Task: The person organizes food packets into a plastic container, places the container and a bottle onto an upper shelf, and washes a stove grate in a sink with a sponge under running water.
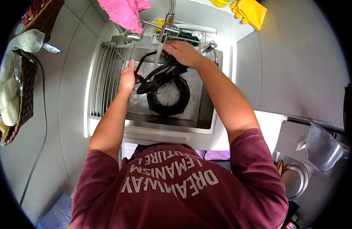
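Under the running faucet (163,37), a black ring-shaped rack (155,82) is held tilted over the sink (201,110). My left hand (128,78) is at its left edge, thumb up, with the other fingers partly hidden behind the rim. My right hand (180,52) grips its upper right part near the water stream, fingertips bent over it. Below the held rack, a second black ring (168,107) lies flat on the wet sink bottom, partly covered by the first.
A metal roll-up drying rack (109,82) spans the sink's left side. Behind the faucet stands a wire caddy (189,36). A pink cloth (124,13) hangs at the back, yellow gloves (250,12) lie at back right, and a woven basket (28,89) is far left.
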### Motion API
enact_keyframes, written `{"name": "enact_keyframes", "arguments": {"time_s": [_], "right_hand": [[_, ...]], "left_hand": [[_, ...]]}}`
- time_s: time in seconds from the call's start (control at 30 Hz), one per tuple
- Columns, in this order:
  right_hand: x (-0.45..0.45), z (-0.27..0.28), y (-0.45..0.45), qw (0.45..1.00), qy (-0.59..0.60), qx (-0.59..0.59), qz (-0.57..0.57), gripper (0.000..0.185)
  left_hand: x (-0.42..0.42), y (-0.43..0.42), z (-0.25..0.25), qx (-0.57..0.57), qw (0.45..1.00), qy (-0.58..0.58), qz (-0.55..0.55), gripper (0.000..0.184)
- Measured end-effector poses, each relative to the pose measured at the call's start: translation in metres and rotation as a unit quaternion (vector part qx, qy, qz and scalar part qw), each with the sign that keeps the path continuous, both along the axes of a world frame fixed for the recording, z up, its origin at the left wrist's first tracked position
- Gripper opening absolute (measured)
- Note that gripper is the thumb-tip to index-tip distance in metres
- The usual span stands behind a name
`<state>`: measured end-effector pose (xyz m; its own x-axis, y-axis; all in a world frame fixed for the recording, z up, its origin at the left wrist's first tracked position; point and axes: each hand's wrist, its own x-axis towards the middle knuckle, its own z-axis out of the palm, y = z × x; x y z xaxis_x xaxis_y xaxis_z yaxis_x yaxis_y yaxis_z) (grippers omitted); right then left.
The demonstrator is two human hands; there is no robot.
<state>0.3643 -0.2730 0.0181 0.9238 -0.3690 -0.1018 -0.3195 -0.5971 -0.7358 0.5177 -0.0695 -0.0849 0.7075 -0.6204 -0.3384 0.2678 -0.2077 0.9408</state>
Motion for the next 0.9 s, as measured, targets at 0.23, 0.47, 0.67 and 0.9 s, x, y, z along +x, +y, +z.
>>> {"name": "enact_keyframes", "arguments": {"time_s": [0.23,0.47,0.67,0.9], "right_hand": [[0.009,-0.013,-0.028,0.996,0.077,-0.008,-0.054,0.065],[0.016,-0.006,0.014,0.964,0.095,-0.248,-0.019,0.049],[0.04,-0.008,0.042,0.959,0.064,-0.272,-0.038,0.04],[0.032,-0.007,0.04,0.973,0.116,-0.196,0.025,0.051]], "left_hand": [[0.013,0.021,0.007,-0.011,1.0,-0.001,-0.027,0.053],[0.04,0.017,0.021,0.024,0.969,-0.004,-0.245,0.062],[0.006,-0.027,0.086,0.168,0.848,-0.328,-0.382,0.055],[-0.022,-0.019,0.078,0.252,0.885,-0.355,-0.164,0.053]]}}
